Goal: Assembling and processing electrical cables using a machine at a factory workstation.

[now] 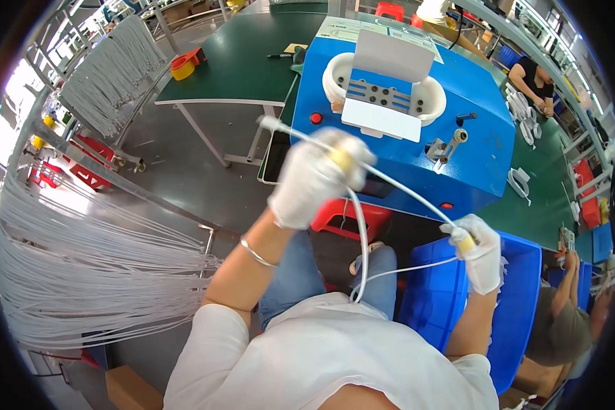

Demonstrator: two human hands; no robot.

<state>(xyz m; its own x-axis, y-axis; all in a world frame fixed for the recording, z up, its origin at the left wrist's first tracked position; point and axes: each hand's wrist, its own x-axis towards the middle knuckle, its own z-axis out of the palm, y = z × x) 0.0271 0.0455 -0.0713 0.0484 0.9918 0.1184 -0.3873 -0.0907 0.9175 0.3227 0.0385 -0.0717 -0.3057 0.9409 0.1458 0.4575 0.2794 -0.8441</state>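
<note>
1. White-gloved left hand [319, 179], centre of frame, is raised and closed round a white cable [396, 186]; fingers curl over it, with a yellowish bit showing at the grip. Cable's plug end sticks out up-left past the glove.
2. Right hand [477, 251], also gloved, sits lower right and pinches the same cable between thumb and fingers; another yellow bit shows at the pinch.
3. Cable runs taut diagonally between both hands, then loops down toward the person's lap at bottom centre.
4. Blue machine [482, 154] w/ white panel, red button and small metal fitting fills upper centre-right, just behind the hands.
5. Blue plastic bin [519, 287] sits under the right hand, lower right.
6. Red stool [340, 215] shows below the left hand, partly hidden.
7. Bundles of white cables [82, 273] hang across a rack at left of frame.
8. Green table [242, 65], upper left-centre, carries a yellow-and-red tape roll [186, 65].
9. Other people are at far right edge, upper and lower.
</note>
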